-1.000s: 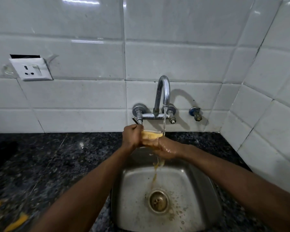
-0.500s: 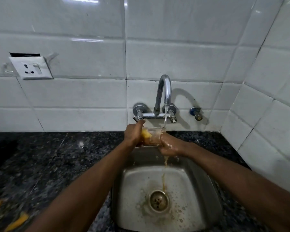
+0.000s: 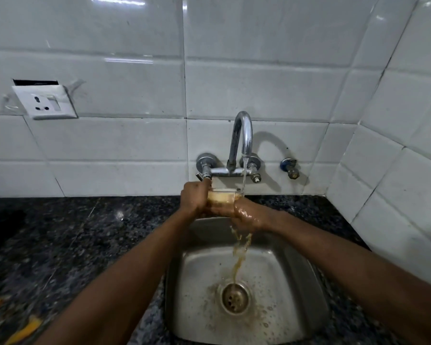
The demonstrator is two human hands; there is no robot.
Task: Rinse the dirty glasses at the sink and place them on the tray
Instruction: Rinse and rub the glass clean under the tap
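Slipping is the main danger: the left hand (image 3: 193, 200) and the right hand (image 3: 246, 214), which glistens wet, clamp the glass (image 3: 222, 198) from either side under the tap (image 3: 243, 130) stream, above the back of the sink (image 3: 296, 282). Smooth wet glass could drop onto steel and crack. Splash could carry brown water onto the counter (image 3: 72, 232). The counter is polished, speckled dark stone. The sink is a square brushed-steel bowl, stained brown round the drain (image 3: 235, 298). The tap is a curved chrome pipe, and the glass is short, clear and cylindrical.

Both arms reach forward, left hand (image 3: 193, 199) and wet right hand (image 3: 246, 214) curled round one glass (image 3: 221, 198).
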